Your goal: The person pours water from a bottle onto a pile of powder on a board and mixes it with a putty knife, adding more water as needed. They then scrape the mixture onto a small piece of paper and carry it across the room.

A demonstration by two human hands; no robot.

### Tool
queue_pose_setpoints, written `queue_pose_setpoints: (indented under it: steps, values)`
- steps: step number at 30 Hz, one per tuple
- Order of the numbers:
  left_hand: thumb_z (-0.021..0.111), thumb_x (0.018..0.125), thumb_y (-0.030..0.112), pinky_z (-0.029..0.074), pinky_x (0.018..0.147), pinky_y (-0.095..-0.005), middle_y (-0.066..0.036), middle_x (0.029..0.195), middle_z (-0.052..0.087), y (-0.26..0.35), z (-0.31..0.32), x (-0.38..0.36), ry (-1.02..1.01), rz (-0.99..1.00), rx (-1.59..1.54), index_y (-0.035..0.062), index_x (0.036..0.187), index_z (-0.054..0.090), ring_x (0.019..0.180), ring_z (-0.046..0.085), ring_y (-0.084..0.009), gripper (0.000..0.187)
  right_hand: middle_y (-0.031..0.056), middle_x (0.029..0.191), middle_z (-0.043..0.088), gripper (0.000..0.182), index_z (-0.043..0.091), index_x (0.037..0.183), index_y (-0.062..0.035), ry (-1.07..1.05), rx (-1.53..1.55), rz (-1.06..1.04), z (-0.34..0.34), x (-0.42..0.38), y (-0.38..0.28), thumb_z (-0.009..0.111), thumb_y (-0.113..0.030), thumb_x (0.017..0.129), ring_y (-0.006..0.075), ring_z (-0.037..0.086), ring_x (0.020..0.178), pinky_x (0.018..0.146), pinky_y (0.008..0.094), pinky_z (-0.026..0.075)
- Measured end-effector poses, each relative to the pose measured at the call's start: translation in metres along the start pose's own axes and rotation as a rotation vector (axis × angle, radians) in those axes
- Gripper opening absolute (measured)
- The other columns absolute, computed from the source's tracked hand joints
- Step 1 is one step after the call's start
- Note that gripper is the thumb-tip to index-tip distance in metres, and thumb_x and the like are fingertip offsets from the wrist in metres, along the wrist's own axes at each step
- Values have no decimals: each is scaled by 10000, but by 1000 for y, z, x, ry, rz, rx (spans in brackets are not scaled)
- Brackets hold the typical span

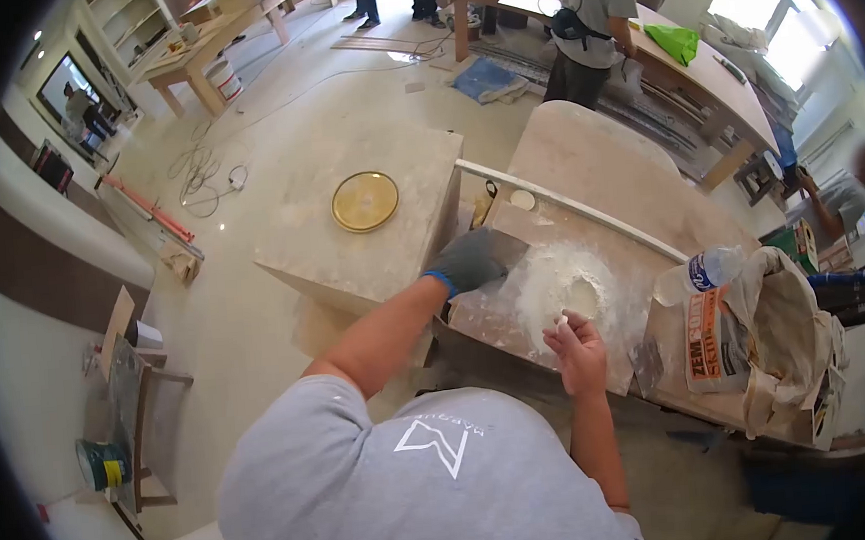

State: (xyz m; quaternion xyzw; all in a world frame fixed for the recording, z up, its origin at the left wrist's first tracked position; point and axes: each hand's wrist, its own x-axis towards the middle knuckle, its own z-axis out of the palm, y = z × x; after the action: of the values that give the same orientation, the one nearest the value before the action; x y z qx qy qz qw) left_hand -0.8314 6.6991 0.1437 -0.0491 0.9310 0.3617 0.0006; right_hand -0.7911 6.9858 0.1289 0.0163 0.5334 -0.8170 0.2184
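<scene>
Your landmark is the white powder mound with a hollow in its middle (566, 289), heaped on the dusty flat stone slab (496, 311) in front of you. Your left hand (472, 260), in a grey glove with a blue cuff, lies at the mound's left edge, fingers closed over the handle end of a flat grey metal trowel blade (507, 248) that points toward the top of the mound. Your bare right hand (578, 345) sits at the mound's near edge, just below the hollow, pinching a small white lump (560, 319) between fingertips; the grip there is narrow, closed on that lump.

To the right of the mound stands an open paper sack with orange lettering (706, 343), its mouth folded wide, and a clear plastic bottle with a blue label (710, 269) lies on top of it. Beyond the mound, a pale straight rail (569, 207) runs along the slab's far edge, with a small round white cup (522, 199) just behind it. Left of the mound, well apart, a round gold-coloured plate (364, 200) rests on a square beige stone block (301, 249).

Far past the mound a person in a grey shirt with a dark waist bag (590, 18) stands at a long wooden bench (710, 80), and a bright green bag (675, 42) lies on it
</scene>
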Motion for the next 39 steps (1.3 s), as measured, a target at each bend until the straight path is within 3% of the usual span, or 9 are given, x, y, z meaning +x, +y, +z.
queue_pose_setpoints:
  steps: [2, 5, 9, 16, 19, 22, 25, 37, 39]
  values:
    - [683, 862, 288, 528, 879, -444, -220, 1074, 695, 17, -28, -26, -147, 104, -148, 9, 1221, 627, 988, 678, -359, 458, 99, 1079, 622, 384, 524, 1335, 27, 14, 62, 24, 2, 10, -1, 619, -118, 992, 181, 651, 891, 812, 308, 550]
    - [623, 915, 193, 533, 865, -412, -197, 1081, 704, 43, -29, -63, -132, 146, -362, 35, 1172, 674, 966, 684, -340, 306, 90, 1053, 631, 372, 540, 1326, 25, -19, 70, 4, 6, 19, -4, 565, -206, 1034, 153, 617, 860, 801, 308, 520]
    - [595, 964, 193, 544, 855, -378, -193, 1104, 703, 76, -20, -85, -64, 264, -367, 85, 1265, 650, 947, 706, -308, 325, 68, 1007, 632, 398, 571, 1318, 23, -72, 153, -6, 19, 31, -3, 526, -272, 1055, 140, 579, 848, 823, 309, 492]
    - [573, 984, 171, 549, 815, -380, -189, 1069, 705, 92, -23, -92, -160, 191, -375, 98, 1265, 647, 909, 694, -332, 300, 49, 976, 631, 435, 578, 1314, 59, -169, 225, -48, 28, 30, -5, 510, -289, 1061, 155, 582, 878, 862, 325, 490]
    - [609, 954, 109, 550, 815, -330, -137, 1025, 729, 84, -16, -92, -145, 236, -389, 97, 1304, 636, 849, 691, -180, 352, 52, 983, 635, 442, 582, 1310, 60, -162, 206, -60, 28, 28, -5, 517, -297, 1058, 157, 589, 882, 859, 324, 493]
    - [618, 934, 95, 550, 835, -349, -155, 1068, 722, 83, -16, -94, -100, 334, -253, 99, 1300, 637, 904, 709, -251, 366, 58, 993, 641, 447, 590, 1301, 60, -144, 194, -69, 27, 24, -7, 527, -307, 1053, 159, 595, 883, 855, 319, 496]
    - [628, 917, 96, 551, 840, -362, -167, 1084, 716, 88, -19, -94, -146, 298, -231, 96, 1298, 632, 931, 700, -310, 381, 65, 1002, 648, 446, 602, 1286, 58, -137, 195, -77, 26, 23, -7, 537, -314, 1048, 158, 598, 880, 849, 314, 499]
    - [638, 901, 113, 548, 830, -400, -160, 1073, 700, 80, -16, -99, -94, 445, 2, 97, 1305, 618, 936, 679, -341, 405, 70, 1022, 654, 427, 625, 1241, 63, -127, 145, -93, 24, 19, -5, 546, -308, 1045, 144, 594, 875, 830, 303, 508]
    - [638, 896, 107, 548, 826, -403, -159, 1074, 700, 85, -21, -100, -134, 381, -12, 97, 1301, 621, 930, 678, -343, 406, 70, 1019, 653, 426, 627, 1236, 63, -126, 139, -98, 25, 19, -5, 545, -309, 1045, 140, 592, 874, 827, 298, 507]
